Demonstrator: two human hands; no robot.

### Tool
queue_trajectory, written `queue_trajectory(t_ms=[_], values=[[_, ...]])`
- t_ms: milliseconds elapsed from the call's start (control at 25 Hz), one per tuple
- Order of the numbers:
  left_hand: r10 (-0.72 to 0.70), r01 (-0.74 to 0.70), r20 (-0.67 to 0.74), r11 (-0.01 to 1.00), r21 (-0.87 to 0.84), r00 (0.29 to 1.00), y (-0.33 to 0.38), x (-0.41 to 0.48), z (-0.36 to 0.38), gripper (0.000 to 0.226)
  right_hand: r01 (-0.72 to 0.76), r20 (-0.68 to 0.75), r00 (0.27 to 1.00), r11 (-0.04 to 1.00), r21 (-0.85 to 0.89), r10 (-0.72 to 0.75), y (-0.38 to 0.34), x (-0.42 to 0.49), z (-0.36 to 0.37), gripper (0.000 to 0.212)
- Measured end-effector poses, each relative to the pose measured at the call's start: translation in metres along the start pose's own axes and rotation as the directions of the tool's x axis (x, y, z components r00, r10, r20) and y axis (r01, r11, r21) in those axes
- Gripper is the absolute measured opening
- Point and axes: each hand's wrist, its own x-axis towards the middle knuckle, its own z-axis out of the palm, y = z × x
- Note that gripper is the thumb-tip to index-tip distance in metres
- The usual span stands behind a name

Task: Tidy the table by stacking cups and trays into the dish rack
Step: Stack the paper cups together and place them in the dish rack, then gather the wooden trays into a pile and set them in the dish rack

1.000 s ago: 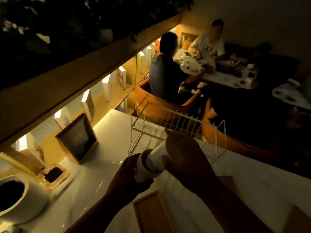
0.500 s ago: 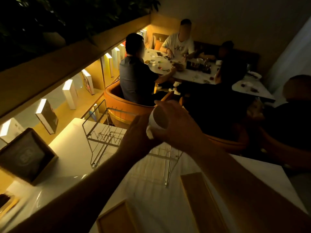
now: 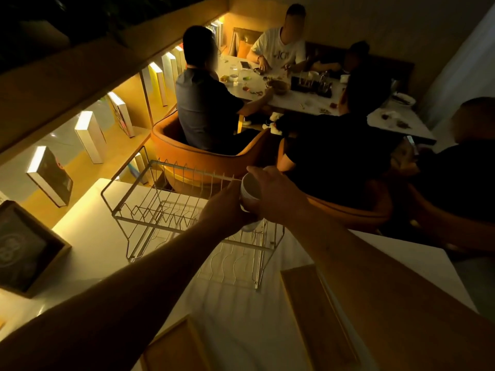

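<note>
While both my hands (image 3: 230, 207) (image 3: 278, 194) grip the white cups (image 3: 249, 189) over the dish rack (image 3: 187, 210), wooden trays (image 3: 316, 314) flank my arms on the bench (image 3: 107, 236).

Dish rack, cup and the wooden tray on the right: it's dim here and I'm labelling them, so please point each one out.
Dish rack (image 3: 171, 210): head view, on the wire prongs in its middle.
Cup (image 3: 249, 190): head view, on its white wall between both hands.
Wooden tray (image 3: 308, 303): head view, on its flat bottom.

White worktop (image 3: 101, 245) lies bare left of the wire dish rack (image 3: 171, 210); two wooden trays (image 3: 316, 314) lie near its front, and a framed sign (image 3: 24, 250) stands far left.
</note>
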Motion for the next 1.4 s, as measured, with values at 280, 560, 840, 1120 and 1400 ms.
queue_trajectory(t_ms=[280,560,840,1120,1400], values=[[-0.042,0.044,0.047,0.998,-0.041,0.998,-0.013,0.001,0.006,0.081,-0.016,0.055,0.998,0.999,-0.047,0.018,-0.003,0.005,0.007,0.089],[0.008,-0.008,0.003,1.0,-0.004,1.0,-0.012,-0.012,-0.011,0.068,-0.044,0.113,0.992,0.989,-0.138,0.06,-0.013,0.001,-0.002,0.091],[0.067,-0.043,-0.17,0.989,0.143,0.983,-0.01,-0.086,-0.043,0.067,-0.032,0.076,0.996,0.959,-0.283,0.056,-0.023,-0.015,-0.008,0.086],[0.004,-0.004,-0.002,0.985,0.172,1.0,-0.022,-0.175,-0.03,0.05,0.077,-0.315,0.939,0.975,-0.209,-0.141,-0.04,-0.129,-0.007,0.065],[-0.104,0.024,0.464,0.984,0.174,0.88,-0.021,-0.257,0.056,0.052,-0.216,0.054,0.972,0.96,-0.181,0.229,0.023,-0.354,0.097,0.062]])
